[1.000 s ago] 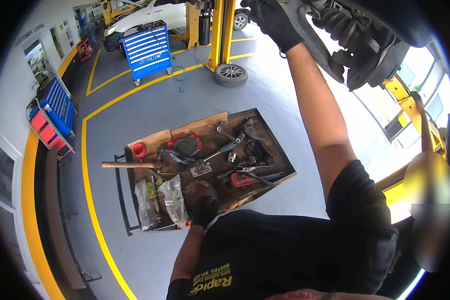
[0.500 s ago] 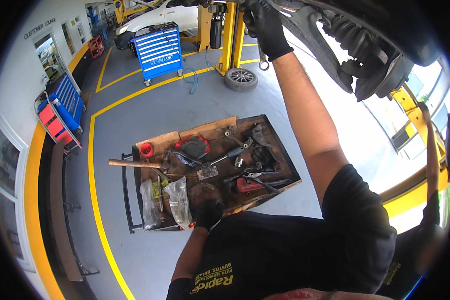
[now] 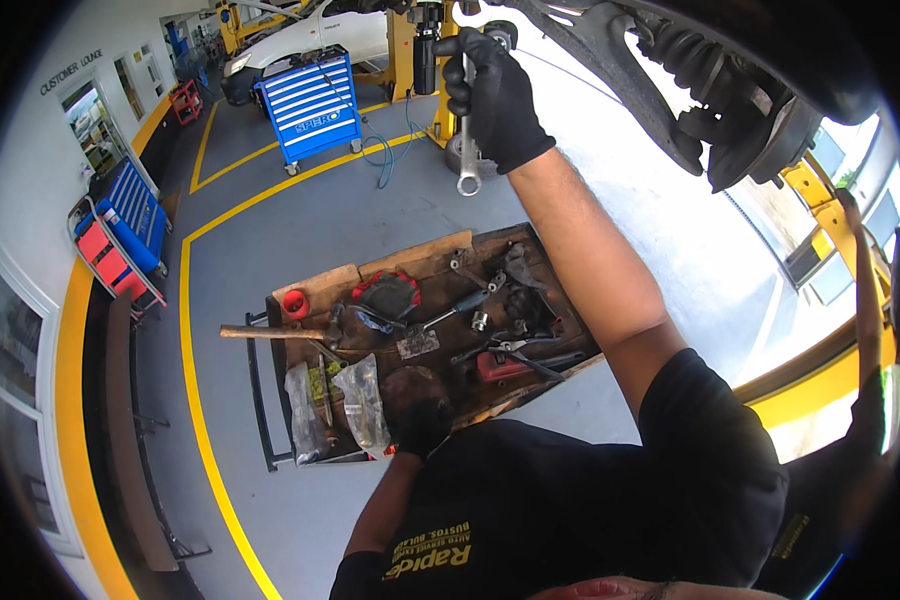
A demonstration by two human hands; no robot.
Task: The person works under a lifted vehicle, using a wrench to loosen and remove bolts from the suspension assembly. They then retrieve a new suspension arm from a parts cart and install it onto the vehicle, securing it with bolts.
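Observation:
My right hand (image 3: 495, 95), in a black glove, is raised overhead and shut on a silver combination wrench (image 3: 467, 150) whose ring end hangs down. It is just left of the suspension arm and ribbed boot (image 3: 700, 70) of a lifted car. My left hand (image 3: 420, 425), also gloved, rests low on the near edge of a wooden-topped tool cart (image 3: 410, 255), beside two clear plastic bags (image 3: 360, 400). Its fingers are curled; whether they hold anything is hidden. The cart carries a wooden-handled hammer (image 3: 270, 332), a red cup (image 3: 295, 302), pliers (image 3: 515, 350) and sockets.
A blue drawer tool chest (image 3: 310, 105) stands behind the cart, with a blue hose on the floor next to it. Yellow lift posts (image 3: 400, 50) and a white car lie beyond. A red and blue trolley (image 3: 120, 240) is at the left wall. Another person's arm (image 3: 863, 290) shows at the right.
My right hand has come away from the suspension part, moving left and lower in view, and the wrench now hangs plainly from it. The left hand stays on the cart.

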